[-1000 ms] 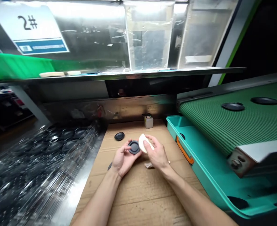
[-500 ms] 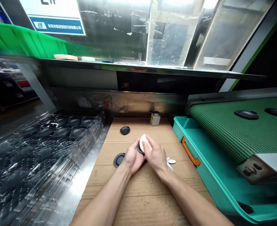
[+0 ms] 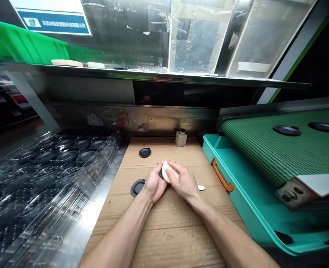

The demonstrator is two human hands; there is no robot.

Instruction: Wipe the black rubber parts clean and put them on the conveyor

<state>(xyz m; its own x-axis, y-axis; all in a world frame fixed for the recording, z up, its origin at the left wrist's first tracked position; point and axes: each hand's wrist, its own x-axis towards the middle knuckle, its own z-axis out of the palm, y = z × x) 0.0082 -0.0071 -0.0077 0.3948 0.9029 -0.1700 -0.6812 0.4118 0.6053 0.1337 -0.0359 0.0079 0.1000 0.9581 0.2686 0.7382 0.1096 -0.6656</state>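
A green conveyor belt (image 3: 276,158) is running along the right side, carrying black lids (image 3: 286,130), and stacked clear trays (image 3: 41,193) are standing beyond the worktop's left edge. A teal bin (image 3: 261,203) is sitting along the right edge, partly under the belt. Cardboard (image 3: 164,238) is covering the worktop. Both forearms are slanting inward from the near edge, and the hands are meeting over the middle. The left hand (image 3: 154,185) is lying palm up, cupping a small black lid (image 3: 160,174) with its fingers closed around it — mostly hidden. The right hand (image 3: 184,183) is bending over from the right, thumb on top, pinching a white pad (image 3: 168,173) against that lid. A squat bottle (image 3: 181,139) is standing near the far edge. One loose lid (image 3: 144,152) is lying toward the far left corner; another (image 3: 137,187) is resting near the left edge, just beside the left wrist. A white scrap (image 3: 200,187) is peeking out by the right wrist.
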